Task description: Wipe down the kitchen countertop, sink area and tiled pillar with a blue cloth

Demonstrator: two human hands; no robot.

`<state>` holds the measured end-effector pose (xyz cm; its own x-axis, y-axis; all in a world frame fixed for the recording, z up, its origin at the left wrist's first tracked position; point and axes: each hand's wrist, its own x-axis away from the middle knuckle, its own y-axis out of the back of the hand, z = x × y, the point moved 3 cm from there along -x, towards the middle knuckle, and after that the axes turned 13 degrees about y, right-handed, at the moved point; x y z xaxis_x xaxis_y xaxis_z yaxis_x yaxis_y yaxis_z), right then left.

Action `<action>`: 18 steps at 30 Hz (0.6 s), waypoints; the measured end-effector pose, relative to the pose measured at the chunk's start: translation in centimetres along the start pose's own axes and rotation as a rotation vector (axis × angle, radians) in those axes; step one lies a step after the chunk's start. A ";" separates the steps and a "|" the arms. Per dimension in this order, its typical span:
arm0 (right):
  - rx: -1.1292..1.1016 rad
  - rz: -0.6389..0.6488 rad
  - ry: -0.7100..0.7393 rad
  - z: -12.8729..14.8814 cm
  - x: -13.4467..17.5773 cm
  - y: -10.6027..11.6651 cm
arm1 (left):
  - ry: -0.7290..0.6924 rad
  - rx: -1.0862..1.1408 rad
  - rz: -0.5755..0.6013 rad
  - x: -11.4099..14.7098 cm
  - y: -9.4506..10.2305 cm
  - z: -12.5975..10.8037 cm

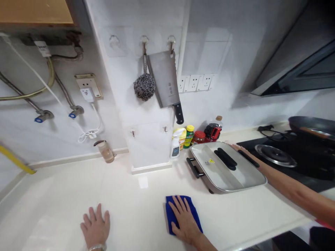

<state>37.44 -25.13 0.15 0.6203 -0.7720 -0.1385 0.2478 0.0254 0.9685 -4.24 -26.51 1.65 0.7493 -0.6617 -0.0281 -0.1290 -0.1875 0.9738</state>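
My left hand (95, 227), with a bracelet at the wrist, lies palm down on the white countertop (136, 223), fingers spread, holding nothing. My right hand (184, 220) presses flat on a folded blue cloth (195, 212), its fingers stretched out and the thumb off to the left. Just beyond the cloth stands a rectangular electric pan (205, 181) under a glass lid (243, 176) with a black handle (225, 158). Another person's arm (288, 184) reaches in from the right; that person's hand is at the pan's far side, partly hidden behind it.
A spray bottle (176, 143), a red-lidded jar (199, 137) and other bottles line the wall behind the pan. A cup (104, 152) stands farther left. A cleaver (165, 82) and a steel scrubber (144, 86) hang from hooks. The stove (309, 170) and a wok (311, 123) are right.
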 end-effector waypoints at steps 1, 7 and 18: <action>0.002 -0.005 0.000 -1.1 -0.7 0.2 | -0.008 -0.003 -0.011 0.0 -0.1 -0.1; 0.079 -0.081 -0.052 -8.6 -5.0 0.0 | -0.009 0.017 -0.059 -0.3 -0.8 0.2; 0.152 -0.143 -0.157 -15.2 -11.6 0.3 | -0.010 -0.023 -0.047 -0.5 -1.0 0.3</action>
<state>41.69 -6.51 -1.08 0.4608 -0.8504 -0.2541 0.2029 -0.1778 0.9629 -4.70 -26.26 0.62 0.7474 -0.6601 -0.0758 -0.0790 -0.2016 0.9763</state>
